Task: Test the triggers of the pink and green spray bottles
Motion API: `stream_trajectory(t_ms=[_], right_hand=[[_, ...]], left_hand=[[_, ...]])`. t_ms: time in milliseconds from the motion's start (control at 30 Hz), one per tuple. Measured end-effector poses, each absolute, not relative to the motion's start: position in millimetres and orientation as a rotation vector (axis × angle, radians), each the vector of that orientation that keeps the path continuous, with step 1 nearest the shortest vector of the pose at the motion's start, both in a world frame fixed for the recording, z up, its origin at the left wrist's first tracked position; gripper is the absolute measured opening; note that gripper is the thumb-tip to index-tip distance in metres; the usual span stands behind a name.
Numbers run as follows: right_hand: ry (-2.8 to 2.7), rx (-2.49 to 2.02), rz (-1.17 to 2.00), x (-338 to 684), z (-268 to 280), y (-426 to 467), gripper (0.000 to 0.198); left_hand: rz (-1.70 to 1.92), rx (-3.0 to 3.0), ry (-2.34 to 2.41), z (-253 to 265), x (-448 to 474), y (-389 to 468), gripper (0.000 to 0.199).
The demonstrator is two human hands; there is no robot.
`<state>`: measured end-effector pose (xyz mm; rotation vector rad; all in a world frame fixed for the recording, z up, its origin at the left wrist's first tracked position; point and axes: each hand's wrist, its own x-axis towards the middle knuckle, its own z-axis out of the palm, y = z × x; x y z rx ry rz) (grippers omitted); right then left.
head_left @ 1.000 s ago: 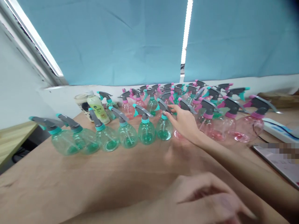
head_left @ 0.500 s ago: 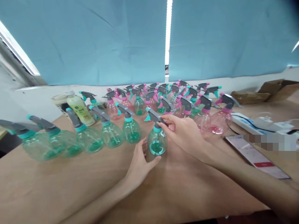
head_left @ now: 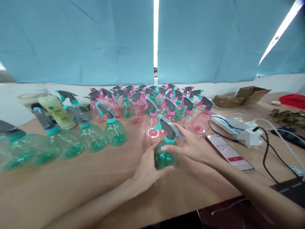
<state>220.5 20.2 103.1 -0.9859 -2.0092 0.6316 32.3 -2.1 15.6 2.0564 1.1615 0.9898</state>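
A green spray bottle with a grey trigger head and turquoise collar is between my two hands near the middle of the table. My left hand is wrapped round its lower left side, thumb across the front. My right hand grips it from the right, thumb at the shoulder under the collar; its other fingers are hidden behind the bottle. Green liquid shows inside. Just behind stands a pink spray bottle. To the left, another green spray bottle heads a row of similar ones.
Pink and green spray bottles crowd the back, including a pink one. A phone lies right, beside a white power strip with cables. A pale green bottle stands at left; a cardboard box sits back right.
My right hand has moved from the trigger head down to the bottle's shoulder. My left hand has closed round the body. The view has swung right.
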Motion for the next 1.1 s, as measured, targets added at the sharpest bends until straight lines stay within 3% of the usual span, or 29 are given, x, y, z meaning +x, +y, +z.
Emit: stream_trajectory(t_ms=[133, 267, 533, 800, 1100], right_hand=[[-1.876, -1.103, 0.655, 213, 108, 19, 0.024], [-1.784, -1.009, 0.715, 206, 102, 29, 0.013], [-1.739, -0.941, 0.644, 197, 90, 47, 0.013], [-1.787, -1.027, 0.497, 193, 101, 45, 0.033], [-1.716, -1.09, 0.479, 189, 98, 49, 0.033]], left_hand=[[0.883, 2.093, 1.185, 20, 45, 0, 0.081], [0.832, 2.218, 1.168, 18, 39, 5, 0.083], [0.418, 2.536, 1.262, 14, -16, 14, 0.07], [0.394, 2.642, 1.281, 15, -26, 16, 0.058], [0.389, 2.648, 1.282, 15, -26, 16, 0.056]])
